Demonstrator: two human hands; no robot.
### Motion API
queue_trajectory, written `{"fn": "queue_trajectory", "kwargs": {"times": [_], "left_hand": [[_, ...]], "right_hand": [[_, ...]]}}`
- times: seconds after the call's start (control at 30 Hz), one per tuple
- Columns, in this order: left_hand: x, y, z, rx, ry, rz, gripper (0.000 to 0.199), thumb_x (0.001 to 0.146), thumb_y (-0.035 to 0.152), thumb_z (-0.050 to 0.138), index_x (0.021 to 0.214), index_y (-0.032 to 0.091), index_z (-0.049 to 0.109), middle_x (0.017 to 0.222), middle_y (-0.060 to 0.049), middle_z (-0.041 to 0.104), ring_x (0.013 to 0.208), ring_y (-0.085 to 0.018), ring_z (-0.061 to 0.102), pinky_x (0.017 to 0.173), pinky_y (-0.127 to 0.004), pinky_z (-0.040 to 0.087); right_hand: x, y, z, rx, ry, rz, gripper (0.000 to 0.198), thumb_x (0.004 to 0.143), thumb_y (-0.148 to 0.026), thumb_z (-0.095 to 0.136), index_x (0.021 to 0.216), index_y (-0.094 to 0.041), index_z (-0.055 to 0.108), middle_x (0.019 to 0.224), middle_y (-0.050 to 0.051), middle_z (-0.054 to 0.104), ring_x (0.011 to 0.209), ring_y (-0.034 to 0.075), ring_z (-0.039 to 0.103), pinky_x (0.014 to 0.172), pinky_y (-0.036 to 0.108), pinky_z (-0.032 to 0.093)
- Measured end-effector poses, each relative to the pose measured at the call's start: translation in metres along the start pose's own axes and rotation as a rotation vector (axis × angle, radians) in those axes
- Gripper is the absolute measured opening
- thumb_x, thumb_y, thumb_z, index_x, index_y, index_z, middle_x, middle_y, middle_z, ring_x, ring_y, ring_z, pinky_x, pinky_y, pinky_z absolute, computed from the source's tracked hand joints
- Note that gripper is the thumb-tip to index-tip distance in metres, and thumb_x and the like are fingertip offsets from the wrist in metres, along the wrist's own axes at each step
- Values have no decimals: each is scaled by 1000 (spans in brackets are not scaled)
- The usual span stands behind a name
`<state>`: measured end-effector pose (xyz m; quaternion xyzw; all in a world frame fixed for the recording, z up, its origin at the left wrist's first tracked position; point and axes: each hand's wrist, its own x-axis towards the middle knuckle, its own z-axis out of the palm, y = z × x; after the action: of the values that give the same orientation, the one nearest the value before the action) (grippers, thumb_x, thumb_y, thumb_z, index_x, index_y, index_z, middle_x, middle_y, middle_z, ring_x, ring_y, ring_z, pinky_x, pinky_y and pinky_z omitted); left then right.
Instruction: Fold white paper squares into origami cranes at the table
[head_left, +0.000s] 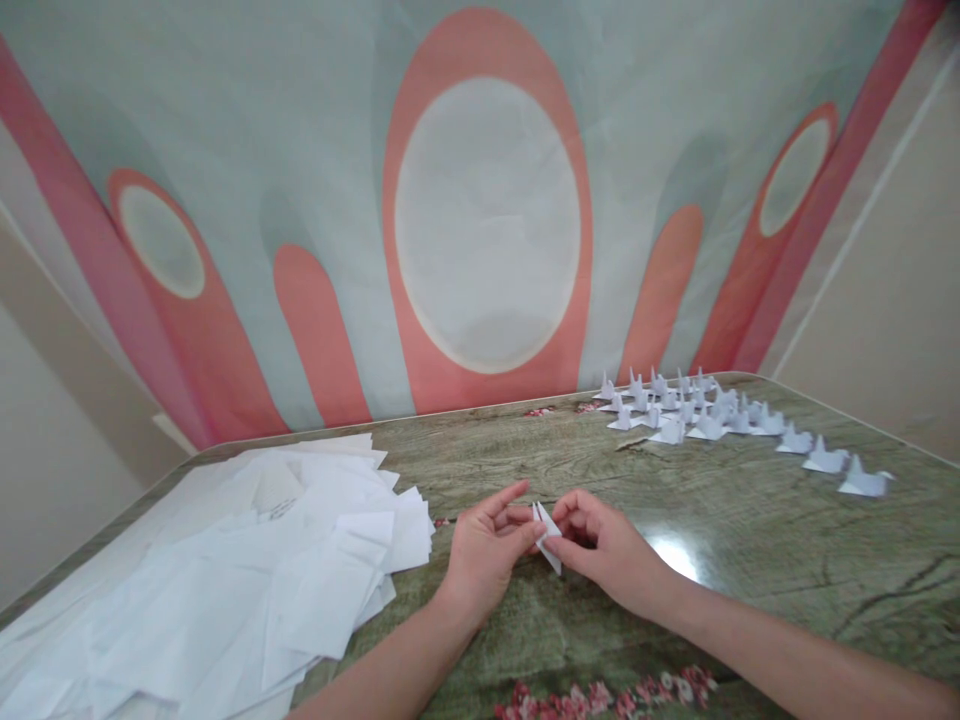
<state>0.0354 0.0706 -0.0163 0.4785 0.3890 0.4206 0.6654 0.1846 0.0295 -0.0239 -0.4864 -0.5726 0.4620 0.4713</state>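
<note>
A small folded piece of white paper [550, 522] is held between my two hands, just above the middle of the table. My left hand [491, 540] pinches its left side with thumb and fingers, the index finger stretched out above. On the other side, my right hand [596, 545] grips the paper's right edge between thumb and curled fingers. The paper is narrow, with two pointed tips upward and one point downward. Fingers hide part of its folds.
A large heap of white paper sheets [225, 570] spreads over the left of the wooden-patterned table [750, 600]. Several folded paper cranes [709, 425] stand in rows at the back right. Behind the table hangs a backdrop [487, 220] with pink and grey shapes.
</note>
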Motion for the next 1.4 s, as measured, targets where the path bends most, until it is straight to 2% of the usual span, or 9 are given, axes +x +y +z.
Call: {"fn": "queue_trajectory", "kwargs": {"times": [0.13,0.23,0.4,0.57,0.67,0.8,1.0,1.17,1.4], "left_hand": [[0,-1,1,-16,-33,4,63,55,20,78,114,15,56,99,-10,66,71,-16,66,70,-28,52],[0,-1,2,24,-42,44,55,59,19,75,110,15,58,106,-11,63,74,-15,64,72,-27,50],[0,-6,1,232,-43,166,41,65,20,69,105,13,60,86,-7,66,71,-15,60,68,-26,48],[0,-6,0,234,-57,112,34,68,20,67,100,11,57,70,-3,64,65,-14,58,65,-25,45],[0,-3,0,191,-55,86,34,67,18,67,98,10,55,69,-3,63,64,-13,58,64,-24,44],[0,-1,1,172,-43,93,31,69,16,65,97,11,54,73,-4,65,68,-13,59,66,-24,43],[-1,-4,0,208,-24,161,24,70,15,64,91,13,53,75,-4,65,71,-14,59,68,-24,44],[1,-8,-1,178,-29,174,28,70,17,65,92,15,49,73,-3,65,67,-13,59,66,-24,43],[1,-5,-1,169,-54,128,32,66,20,68,92,14,51,67,0,63,62,-12,58,62,-24,43]], "right_hand": [[3,3,-4,74,12,22,28,74,-36,63,84,-18,44,63,-5,58,53,9,51,51,21,36],[5,5,-6,129,14,31,33,73,-37,65,90,-18,44,62,-6,57,53,9,52,51,21,36],[5,5,-7,126,37,23,34,73,-39,64,91,-18,43,62,-6,54,54,9,50,52,21,36],[4,8,-7,79,39,18,35,75,-38,62,96,-17,43,62,-6,52,54,10,49,51,21,36],[5,8,-7,58,14,19,31,77,-35,60,97,-17,46,65,-4,54,57,10,49,53,22,36],[4,7,-6,-76,-11,-10,18,81,-33,55,81,-16,53,66,-3,52,59,11,46,54,22,34],[3,6,-7,-326,-10,-76,25,81,-32,53,63,-16,51,60,-4,45,57,11,41,54,23,31],[3,7,-9,-382,-20,-91,27,82,-33,51,62,-16,49,60,-4,44,58,11,40,55,23,31],[1,10,-6,-444,-41,-86,26,84,-33,48,64,-16,49,60,-3,46,58,11,41,54,23,31]]}}
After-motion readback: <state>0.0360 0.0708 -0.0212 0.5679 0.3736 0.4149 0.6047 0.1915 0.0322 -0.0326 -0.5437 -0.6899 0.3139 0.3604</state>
